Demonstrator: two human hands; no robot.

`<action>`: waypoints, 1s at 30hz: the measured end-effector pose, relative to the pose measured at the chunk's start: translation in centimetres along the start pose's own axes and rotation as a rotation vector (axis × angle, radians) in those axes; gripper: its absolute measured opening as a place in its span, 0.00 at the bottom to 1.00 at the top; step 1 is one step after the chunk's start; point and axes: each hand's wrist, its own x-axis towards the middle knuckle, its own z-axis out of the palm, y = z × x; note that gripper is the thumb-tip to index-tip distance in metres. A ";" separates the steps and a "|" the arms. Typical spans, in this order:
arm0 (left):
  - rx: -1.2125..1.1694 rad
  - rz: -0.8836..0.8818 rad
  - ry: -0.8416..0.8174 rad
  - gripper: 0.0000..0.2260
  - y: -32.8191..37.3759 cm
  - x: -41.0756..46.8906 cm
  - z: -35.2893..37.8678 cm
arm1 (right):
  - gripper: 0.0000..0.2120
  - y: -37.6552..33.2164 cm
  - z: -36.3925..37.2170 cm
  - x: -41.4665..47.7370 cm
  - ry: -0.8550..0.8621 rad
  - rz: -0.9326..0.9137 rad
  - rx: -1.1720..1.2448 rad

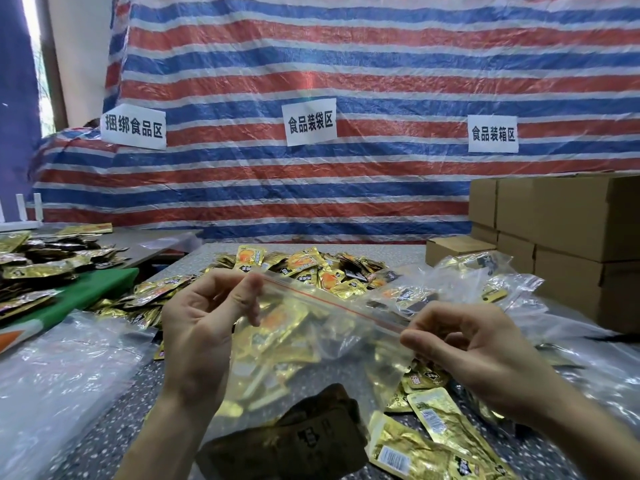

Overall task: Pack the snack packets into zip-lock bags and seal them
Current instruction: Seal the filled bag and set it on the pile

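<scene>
At centre frame I see my left hand (204, 327) pinching the left end of a zip-lock bag (311, 344) at its red-lined strip, and my right hand (464, 351) pinching the right end. The bag hangs between them above the desk (104, 427), with gold snack packets (277, 327) inside. Loose packets (311, 268) lie heaped behind it, cardboard boxes (568, 230) stacked at right.

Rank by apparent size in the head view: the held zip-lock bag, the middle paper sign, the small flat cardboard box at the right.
1. zip-lock bag, largest, though it is nearest the camera.
2. small flat cardboard box and middle paper sign look alike; I cannot rank them.
</scene>
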 end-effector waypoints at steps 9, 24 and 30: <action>0.182 0.063 -0.148 0.08 -0.3 -2.0 2.5 | 0.20 -2.7 1.3 1.0 -0.048 -0.073 -0.194; 0.132 0.105 -0.178 0.12 -0.8 -1.6 1.8 | 0.04 -5.3 4.1 4.9 -0.061 -0.217 -0.230; 0.143 0.152 -0.154 0.13 -0.9 -1.8 2.0 | 0.06 -4.6 4.6 4.6 -0.038 -0.234 -0.265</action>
